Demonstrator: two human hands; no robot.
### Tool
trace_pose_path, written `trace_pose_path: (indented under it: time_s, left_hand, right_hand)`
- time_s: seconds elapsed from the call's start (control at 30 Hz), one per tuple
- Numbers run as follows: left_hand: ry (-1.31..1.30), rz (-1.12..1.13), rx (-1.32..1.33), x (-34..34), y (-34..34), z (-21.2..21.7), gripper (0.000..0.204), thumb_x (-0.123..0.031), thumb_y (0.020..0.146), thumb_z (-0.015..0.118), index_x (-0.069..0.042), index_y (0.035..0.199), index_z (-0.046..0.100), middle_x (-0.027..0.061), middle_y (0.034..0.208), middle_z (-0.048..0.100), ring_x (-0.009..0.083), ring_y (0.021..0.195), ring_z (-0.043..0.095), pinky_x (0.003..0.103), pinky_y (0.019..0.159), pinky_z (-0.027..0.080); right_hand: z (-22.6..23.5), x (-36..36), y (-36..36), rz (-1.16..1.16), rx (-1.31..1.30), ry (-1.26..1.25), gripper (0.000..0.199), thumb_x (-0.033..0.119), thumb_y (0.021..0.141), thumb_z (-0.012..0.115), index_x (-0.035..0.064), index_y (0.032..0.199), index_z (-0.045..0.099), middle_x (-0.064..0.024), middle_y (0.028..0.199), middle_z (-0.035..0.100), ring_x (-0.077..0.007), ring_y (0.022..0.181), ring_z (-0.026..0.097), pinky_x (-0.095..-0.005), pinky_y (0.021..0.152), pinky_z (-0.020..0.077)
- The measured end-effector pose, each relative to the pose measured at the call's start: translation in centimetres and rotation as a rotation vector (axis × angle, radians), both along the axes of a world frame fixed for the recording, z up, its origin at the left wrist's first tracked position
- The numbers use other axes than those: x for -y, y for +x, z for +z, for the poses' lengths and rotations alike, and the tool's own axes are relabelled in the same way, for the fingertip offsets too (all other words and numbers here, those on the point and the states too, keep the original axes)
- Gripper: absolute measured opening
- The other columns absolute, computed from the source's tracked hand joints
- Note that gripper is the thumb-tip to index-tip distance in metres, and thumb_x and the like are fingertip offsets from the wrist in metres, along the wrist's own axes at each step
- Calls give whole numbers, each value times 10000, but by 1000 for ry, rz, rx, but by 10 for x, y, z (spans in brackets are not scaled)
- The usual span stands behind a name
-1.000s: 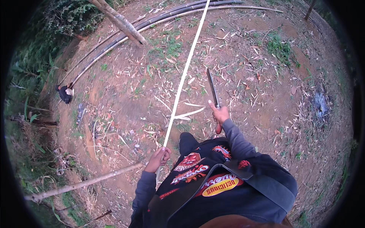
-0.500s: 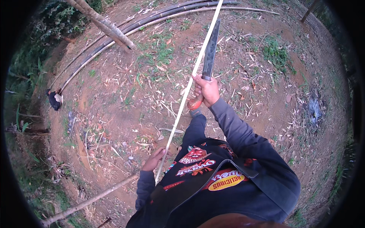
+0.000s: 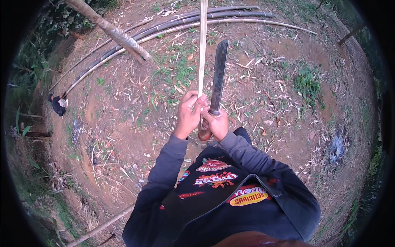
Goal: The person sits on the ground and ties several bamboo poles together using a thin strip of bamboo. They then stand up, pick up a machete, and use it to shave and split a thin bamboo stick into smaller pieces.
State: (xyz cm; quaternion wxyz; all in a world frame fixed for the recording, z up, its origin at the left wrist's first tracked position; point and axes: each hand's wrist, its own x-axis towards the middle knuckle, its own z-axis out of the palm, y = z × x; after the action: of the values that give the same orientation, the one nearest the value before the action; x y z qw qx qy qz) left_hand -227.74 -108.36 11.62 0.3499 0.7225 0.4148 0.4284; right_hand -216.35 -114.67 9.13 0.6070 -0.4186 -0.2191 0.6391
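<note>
A long pale strip [image 3: 203, 45], looking like split bamboo, runs from between my hands to the top edge of the view. My left hand [image 3: 189, 115] is closed on its near end, with thumb and fingers pinching it. Close beside it, my right hand [image 3: 217, 124] grips a machete by its handle. The dark machete blade [image 3: 219, 76] points away from me, nearly parallel to the strip and a little to its right. The reddish-brown butt of the handle [image 3: 204, 135] sticks out below my right hand. Whether my right fingers also touch the strip is hidden.
Several long bamboo poles [image 3: 164, 29] lie curved across the ground ahead, behind a slanting trunk [image 3: 117, 35]. A person in dark clothing [image 3: 59, 106] is at the far left. A thin pole [image 3: 103, 224] crosses the lower left. Dry leaves and chips litter the soil.
My left hand has moved up the view from near my waist to beside my right hand. The strip has swung upright, its near end now between my hands. The machete has come closer to me.
</note>
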Motion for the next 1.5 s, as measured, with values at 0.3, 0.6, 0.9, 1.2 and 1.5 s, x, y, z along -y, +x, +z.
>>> trace_pose_path:
  time_s: [0.3,0.6,0.9,1.2,1.5]
  left_hand:
    - [-175,195,-39,-173,83,39,392,-352,1049,532,-1,894,611,52,591,517,175,519,492,369,528,419]
    - [-12,171,-317,-259,197,76,246,-173,1006,552,44,912,622,266,705,568,449,662,595,479,591,428]
    - [-272,189,-169,-274,241,39,315,-229,1052,507,0,850,585,126,563,505,270,467,499,388,497,376]
    - [-196,83,49,-454,292,-16,325,-230,1056,466,-32,844,612,62,650,558,162,583,556,344,572,448]
    - [-771,218,345,-594,284,-8,424,-351,1097,337,-33,996,598,39,650,634,95,497,521,291,520,425]
  right_hand:
    - [-9,-160,151,-345,1106,617,188,161,825,781,56,875,633,-36,625,571,-172,515,570,-338,493,435]
    - [42,-355,292,-150,1686,923,233,192,794,758,87,796,550,-84,681,585,-286,608,634,-408,544,463]
    - [-2,-542,466,-287,1712,25,330,340,910,646,16,910,711,-252,778,687,-449,757,682,-529,721,565]
    - [-18,-572,384,-78,1544,412,194,174,887,716,20,793,642,-213,607,594,-389,569,651,-448,495,457]
    - [-27,-686,408,-95,1367,306,307,212,929,694,-58,787,661,-217,619,634,-357,550,640,-471,555,477]
